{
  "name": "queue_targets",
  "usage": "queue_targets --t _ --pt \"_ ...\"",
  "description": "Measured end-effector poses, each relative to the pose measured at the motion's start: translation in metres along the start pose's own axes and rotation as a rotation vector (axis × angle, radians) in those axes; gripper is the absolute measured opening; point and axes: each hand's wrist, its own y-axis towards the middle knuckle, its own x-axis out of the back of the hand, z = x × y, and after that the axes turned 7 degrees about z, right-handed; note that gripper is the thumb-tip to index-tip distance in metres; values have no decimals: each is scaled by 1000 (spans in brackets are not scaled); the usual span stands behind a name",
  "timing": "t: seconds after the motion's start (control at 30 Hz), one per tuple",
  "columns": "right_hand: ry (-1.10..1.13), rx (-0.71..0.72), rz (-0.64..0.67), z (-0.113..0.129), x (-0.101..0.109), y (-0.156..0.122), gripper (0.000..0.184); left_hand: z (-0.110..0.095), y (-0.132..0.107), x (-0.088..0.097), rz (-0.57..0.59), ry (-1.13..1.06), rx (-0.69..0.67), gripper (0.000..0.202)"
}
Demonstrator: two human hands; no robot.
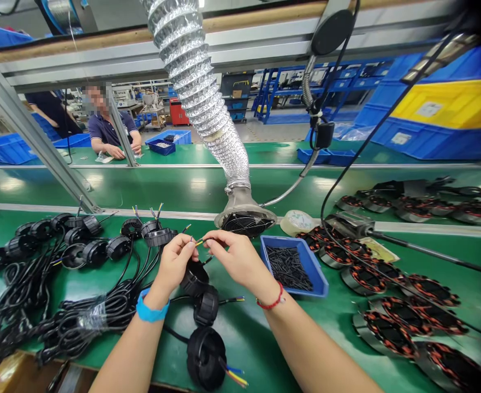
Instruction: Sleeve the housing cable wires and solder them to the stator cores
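My left hand (177, 259) and my right hand (234, 254) meet above the green bench, fingertips pinched on thin coloured wires (198, 241) that lead from a black round part (194, 277) just below. The left wrist wears a blue band, the right a red cord. Two more black round parts (206, 305) (206, 357) with coloured wire ends lie nearer to me. A blue tray of small black sleeves (292, 266) sits just right of my right hand.
Bundled black cables and several black round parts (80, 251) cover the left side. Copper-wound stators (391, 319) lie on the right. A silver exhaust duct with a fan mouth (244, 218) stands behind my hands. A tape roll (296, 221) lies beside it. A seated person (111, 136) works across the conveyor.
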Motion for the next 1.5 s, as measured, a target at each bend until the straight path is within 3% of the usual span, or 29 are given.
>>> queue_targets --t 0.1,0.27,0.53,0.67,0.87,1.03,1.23,1.5 --pt "67 -21 9 -5 -2 2 21 0 1 -1 -10 3 4 26" --pt "405 -137 68 -14 -5 8 22 1 1 -2 -28 30 -6 23" --pt "323 -123 63 -20 -24 10 22 3 -1 -2 -69 36 -17 18" --pt "406 -150 106 -24 -19 13 22 3 1 -1 -90 -7 -13 19" --pt "550 -175 41 -25 -5 16 21 1 3 0 -32 -76 41 23" --pt "741 -59 -46 -20 -7 15 21 0 3 -1 8 -92 57 28" --pt "734 -20 -109 -18 -10 14 20 -1 1 -1 31 -86 51 28" --pt "646 -8 -45 -18 -15 14 16 2 4 2 8 -29 62 30"
